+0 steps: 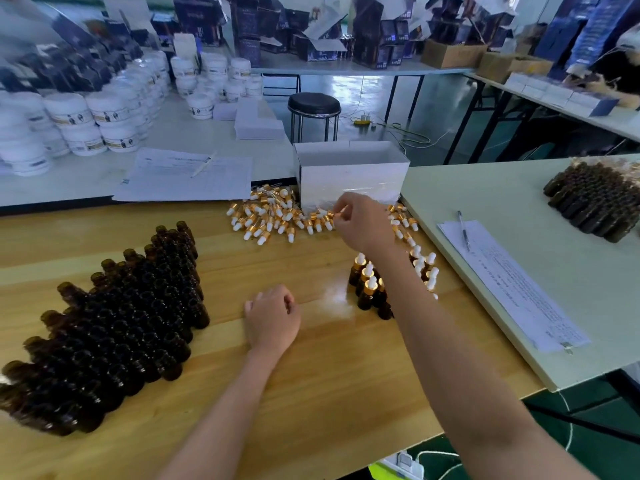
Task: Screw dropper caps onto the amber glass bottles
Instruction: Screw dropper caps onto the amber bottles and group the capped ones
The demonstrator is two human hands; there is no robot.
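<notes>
Many open amber glass bottles (114,320) stand packed together on the left of the wooden table (311,375). A heap of gold-and-white dropper caps (273,216) lies at the table's far edge. My right hand (363,221) reaches over the heap and pinches a dropper cap (341,212) between thumb and fingers. My left hand (272,317) rests on the table with fingers curled; it seems to hold nothing, though its palm side is hidden. A small cluster of capped bottles (369,289) stands beside my right forearm.
A white open box (349,174) stands behind the caps. Papers (187,174) and white jars (86,123) fill the back left. A grey board (519,202) with a form and pen (464,230) lies right, with more amber bottles (595,199) on it. A black stool (313,112) stands behind.
</notes>
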